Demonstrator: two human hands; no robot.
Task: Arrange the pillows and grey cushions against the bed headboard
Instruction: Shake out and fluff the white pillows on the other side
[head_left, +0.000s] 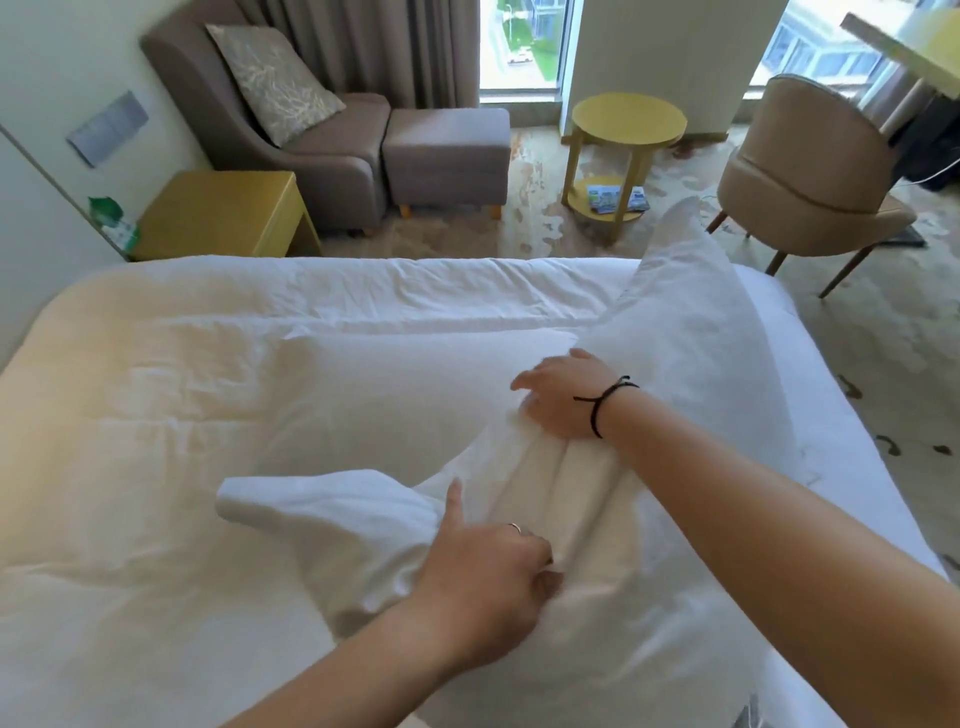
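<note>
Both hands clutch bunched fabric of one white pillow (613, 519) – left hand (488, 577) near, right hand (566, 397) farther – on the bed (156, 415).

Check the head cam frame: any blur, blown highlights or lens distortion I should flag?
Head view: wide-angle bending curves the bed edge and tilts the curtains; daylight from the windows washes out the white pillow, so its folds barely read; warm cast on the bed's left side; slight motion softness on the right hand; left hand fairly sharp.
</note>
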